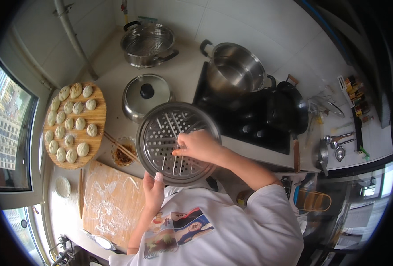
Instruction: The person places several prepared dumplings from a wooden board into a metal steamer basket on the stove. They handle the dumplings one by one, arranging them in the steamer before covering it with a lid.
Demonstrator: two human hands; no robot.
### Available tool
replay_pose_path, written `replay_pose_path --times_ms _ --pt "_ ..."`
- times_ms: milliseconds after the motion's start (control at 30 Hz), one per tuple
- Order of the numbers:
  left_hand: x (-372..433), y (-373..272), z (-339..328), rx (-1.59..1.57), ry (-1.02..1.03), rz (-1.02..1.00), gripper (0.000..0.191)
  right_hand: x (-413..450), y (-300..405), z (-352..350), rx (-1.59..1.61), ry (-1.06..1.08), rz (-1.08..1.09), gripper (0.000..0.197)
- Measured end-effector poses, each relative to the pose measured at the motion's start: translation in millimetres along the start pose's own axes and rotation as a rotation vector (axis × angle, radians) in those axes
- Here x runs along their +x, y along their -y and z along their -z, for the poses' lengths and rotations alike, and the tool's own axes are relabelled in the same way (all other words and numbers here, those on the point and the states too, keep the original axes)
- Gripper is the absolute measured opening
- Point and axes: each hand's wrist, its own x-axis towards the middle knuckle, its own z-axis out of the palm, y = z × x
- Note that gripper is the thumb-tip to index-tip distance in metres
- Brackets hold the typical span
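Observation:
My left hand (154, 189) grips the near rim of a round, perforated metal steamer tray (156, 133), its thumb on the edge. Over the tray's face is my right hand (199, 145), fingers bent and fingertips close together; whether they touch the metal or pinch something small, I cannot tell. The tray is held in front of my body, above the counter edge. Beyond it stands a lidded steel pot (146, 99) with a black knob. Left of the tray, a bowl of dark sauce or filling (124, 156) has wooden chopsticks (120, 146) across it.
Filled dough buns sit on a round bamboo board (98, 116) at left. A floured wooden board (116, 206) and rolling pin (80, 196) lie nearer. A steel steamer pot (146, 46) stands behind. A large open pot (238, 68) and black wok (291, 106) stand on the stove (236, 119).

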Motion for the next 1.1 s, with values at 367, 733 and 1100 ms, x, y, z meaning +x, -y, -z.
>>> replay_pose_path --times_ms 367,733,1100 --pt "55 14 -36 0.135 -0.001 0.008 0.025 81 -267 258 -0.51 0.126 -0.604 0.064" --pt "61 33 -55 0.226 -0.099 -0.023 0.02 123 -325 176 -0.255 0.329 -0.641 0.056" --pt "39 19 -44 0.208 -0.231 -0.023 0.02 130 -314 196 -0.313 0.136 -0.407 0.029"
